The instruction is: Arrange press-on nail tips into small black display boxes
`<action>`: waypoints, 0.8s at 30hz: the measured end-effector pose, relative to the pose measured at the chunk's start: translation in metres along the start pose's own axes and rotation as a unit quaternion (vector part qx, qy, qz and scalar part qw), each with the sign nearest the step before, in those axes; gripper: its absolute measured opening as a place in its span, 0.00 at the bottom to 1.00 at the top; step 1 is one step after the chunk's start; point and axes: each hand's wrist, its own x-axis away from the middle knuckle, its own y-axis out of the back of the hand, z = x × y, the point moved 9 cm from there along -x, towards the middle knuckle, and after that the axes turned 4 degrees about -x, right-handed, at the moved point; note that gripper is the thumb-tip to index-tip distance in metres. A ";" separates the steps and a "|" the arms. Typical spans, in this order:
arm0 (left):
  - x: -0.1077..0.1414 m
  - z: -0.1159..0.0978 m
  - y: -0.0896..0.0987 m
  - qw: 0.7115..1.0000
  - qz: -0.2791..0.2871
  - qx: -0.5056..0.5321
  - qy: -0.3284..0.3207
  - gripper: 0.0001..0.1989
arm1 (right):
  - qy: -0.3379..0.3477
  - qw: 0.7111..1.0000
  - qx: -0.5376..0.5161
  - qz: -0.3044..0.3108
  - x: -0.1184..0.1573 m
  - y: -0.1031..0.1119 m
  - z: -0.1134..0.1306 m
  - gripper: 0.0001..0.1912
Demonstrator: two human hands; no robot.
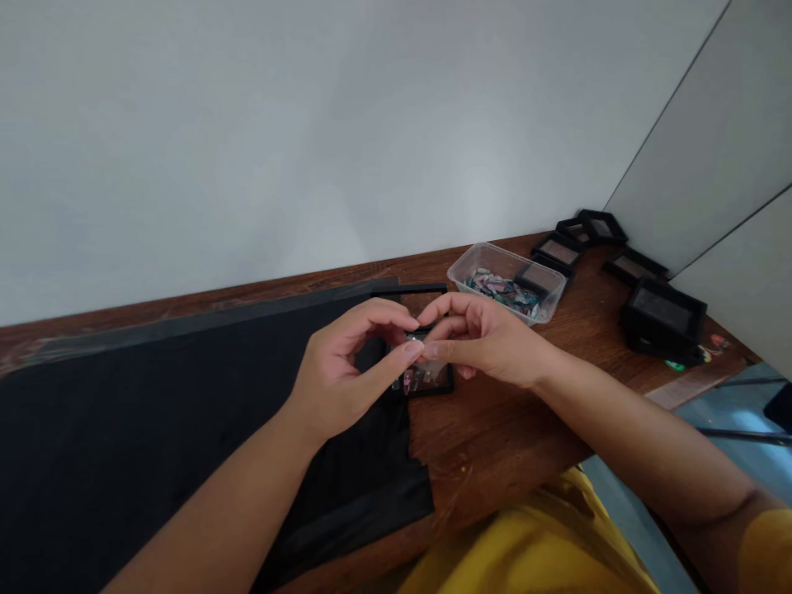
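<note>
My left hand (337,371) and my right hand (501,338) meet over a black-rimmed rectangular case (421,289). Thumbs and forefingers of both hands are pinched together at their tips. A small, shiny, pale piece (416,336) shows between the fingertips; its kind is too small to make out. Below the fingers, several small glossy pieces (408,381), some pinkish, lie in the near part of the case. My hands hide much of the case's middle.
A clear plastic tub (461,268) holding many small colourful slender pieces (504,289) stands behind my right hand. Black window cases (557,249) lie along the back right, and a stack of them (665,309) is farther right. Black sheeting (154,421) covers the wooden table's (495,437) left side.
</note>
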 end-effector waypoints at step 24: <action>-0.002 -0.002 0.012 0.997 -0.072 0.012 -0.014 0.02 | 0.046 0.997 -0.001 -0.060 0.001 0.007 0.006 0.28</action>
